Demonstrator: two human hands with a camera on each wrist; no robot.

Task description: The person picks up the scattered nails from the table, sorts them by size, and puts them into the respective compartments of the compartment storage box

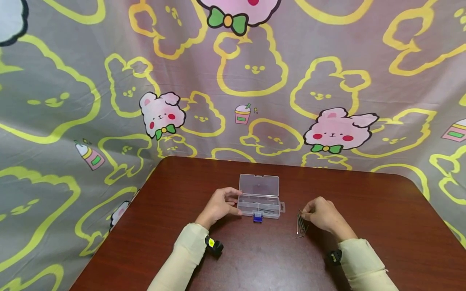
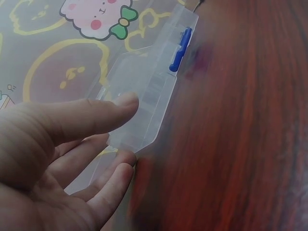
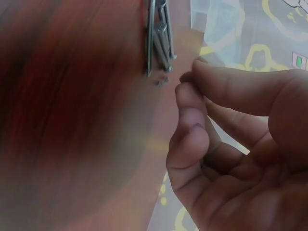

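A clear plastic compartment box (image 1: pixel 242 205) lies with its lid (image 1: pixel 259 185) raised toward the back. Several nails (image 1: pixel 268 211) rest inside, in the front right part. My left hand (image 1: pixel 220 205) holds the box by its left end, thumb at the front corner and fingers farther back. On the table to the right of the box is a small pile of loose nails (image 1: pixel 300 226). My right hand (image 1: pixel 322 214) is at the top of that pile, thumb and fingertips close together. In the right wrist view the nails (image 3: pixel 161 41) lie just beyond the fingertips; whether one is pinched is hidden.
A blue latch (image 1: pixel 257 218) sticks out from the box's front, and a clear tab (image 1: pixel 282 207) from its right side. The brown wooden table (image 1: pixel 255 258) ends at a patterned cloth (image 1: pixel 269 133) behind and to the left.
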